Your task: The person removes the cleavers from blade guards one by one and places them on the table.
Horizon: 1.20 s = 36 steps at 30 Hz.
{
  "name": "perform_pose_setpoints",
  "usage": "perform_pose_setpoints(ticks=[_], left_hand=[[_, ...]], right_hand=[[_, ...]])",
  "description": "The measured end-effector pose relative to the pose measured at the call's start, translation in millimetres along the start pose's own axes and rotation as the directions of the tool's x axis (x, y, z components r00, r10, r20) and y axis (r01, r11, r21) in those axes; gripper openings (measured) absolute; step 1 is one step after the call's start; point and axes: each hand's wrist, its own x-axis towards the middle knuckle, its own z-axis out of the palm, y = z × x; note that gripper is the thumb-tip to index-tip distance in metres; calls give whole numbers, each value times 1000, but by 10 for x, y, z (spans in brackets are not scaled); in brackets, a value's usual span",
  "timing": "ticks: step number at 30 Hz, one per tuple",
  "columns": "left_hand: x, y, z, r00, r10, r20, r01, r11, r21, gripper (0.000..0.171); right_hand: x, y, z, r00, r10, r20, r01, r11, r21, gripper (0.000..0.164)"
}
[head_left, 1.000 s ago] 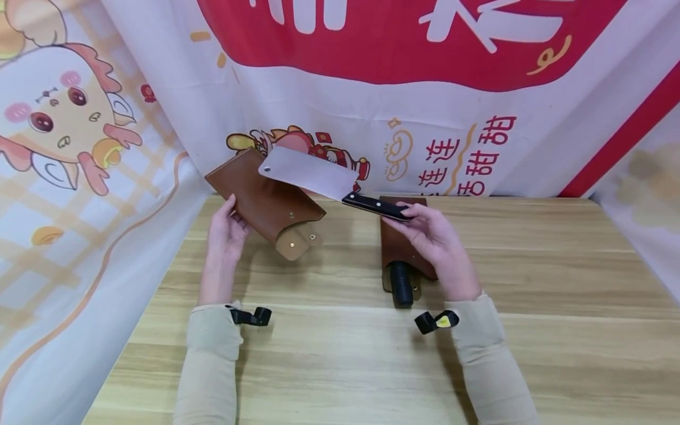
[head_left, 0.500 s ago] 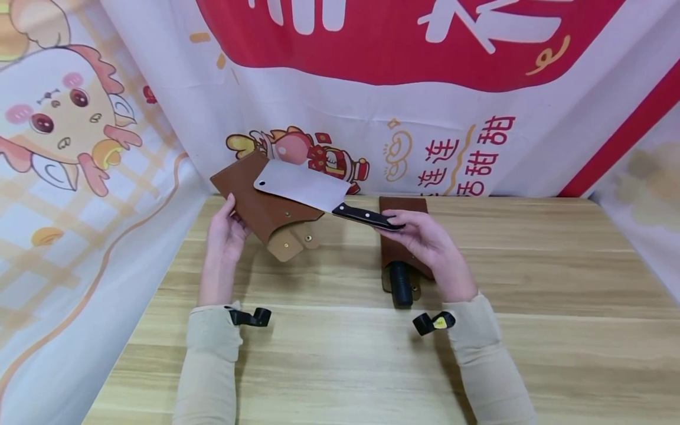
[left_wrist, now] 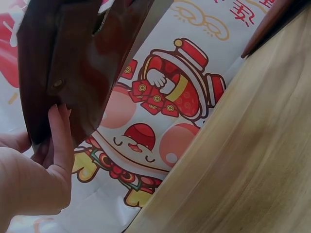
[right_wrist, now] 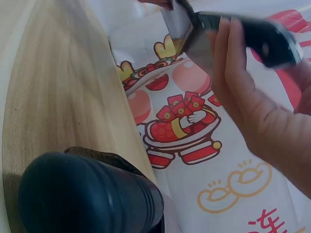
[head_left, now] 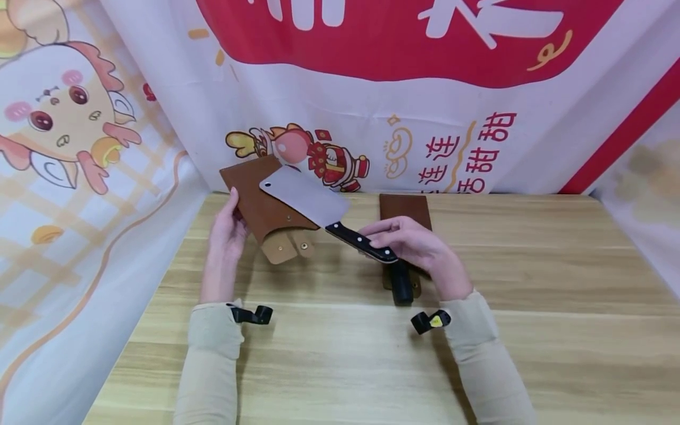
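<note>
A brown leather sheath (head_left: 260, 206) is gripped along its left edge by my left hand (head_left: 227, 230), raised over the table and tilted. Its tan flap with snap buttons hangs loose at the lower end. My right hand (head_left: 414, 242) holds a cleaver (head_left: 313, 198) by its black riveted handle (head_left: 361, 241). The broad blade points up and left and overlaps the sheath in the head view. In the left wrist view, fingers (left_wrist: 60, 133) pinch the sheath's dark side. The right wrist view shows fingers (right_wrist: 228, 53) around the handle, the thumb largely hidden.
Behind the right hand, a second brown sheath (head_left: 405, 209) lies on the wooden table (head_left: 340, 354), with a black handle (head_left: 402, 283) sticking out toward me. A printed white cloth (head_left: 297, 94) hangs at the table's back edge, and another covers the left side.
The cleaver has swung so its handle sits lower, and the right hand has shifted left and its grip on the handle changed. The left hand has turned the sheath slightly more upright.
</note>
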Motion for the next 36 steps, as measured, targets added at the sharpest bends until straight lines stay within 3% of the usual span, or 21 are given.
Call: perform_pose_setpoints(ticks=[4, 11, 25, 31, 36], left_hand=[[7, -14, 6, 1000, 5, -14, -4, 1000, 16, 16], [26, -31, 11, 998, 61, -34, -59, 996, 68, 21], [1, -48, 5, 999, 36, 26, -40, 980, 192, 29], [-23, -75, 23, 997, 17, 69, -36, 957, 288, 27], [-24, -99, 17, 999, -1, 46, -16, 934, 358, 23]], right_hand=[[-5, 16, 33, 998, 16, 64, -11, 996, -87, 38], [6, 13, 48, 997, 21, 68, -9, 985, -169, 45], [19, 17, 75, 999, -5, -44, -3, 985, -173, 53], [30, 26, 117, 997, -4, -72, -7, 989, -146, 50], [37, 31, 162, 996, 18, -82, -33, 984, -176, 49]])
